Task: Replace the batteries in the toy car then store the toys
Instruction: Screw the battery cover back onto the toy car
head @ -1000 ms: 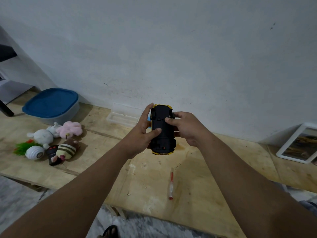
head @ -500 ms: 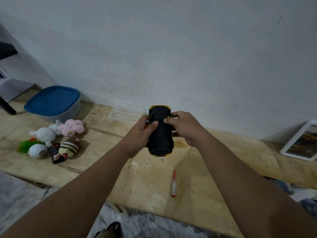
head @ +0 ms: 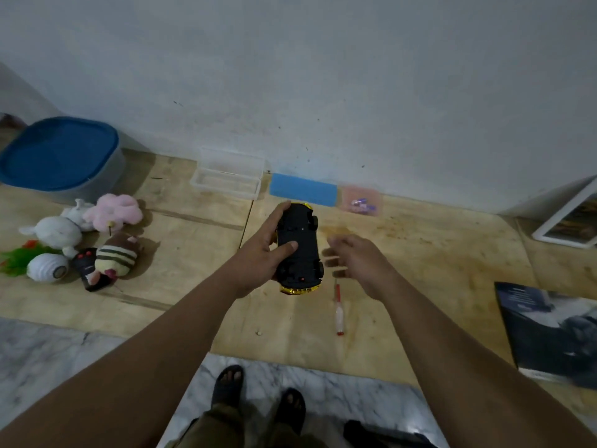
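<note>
My left hand (head: 261,253) grips the yellow toy car (head: 300,250), held upside down above the plywood table (head: 420,253) with its black underside facing me. My right hand (head: 358,263) is off the car, just to its right, fingers spread and blurred, holding nothing. A red-and-clear screwdriver (head: 338,310) lies on the table below my right hand. A small pink bag of batteries (head: 361,202) sits by the wall beside a blue pad (head: 303,189). Several plush toys (head: 80,240) lie at the left.
A blue-lidded tub (head: 61,156) stands at the far left by the wall. An open clear plastic case (head: 227,176) sits near the wall. A white picture frame (head: 568,221) leans at the right, and a dark book (head: 549,328) lies at the table's right edge.
My right hand has let go of the car and moved right and down. The view has tilted down, showing the blue pad, battery bag and my feet.
</note>
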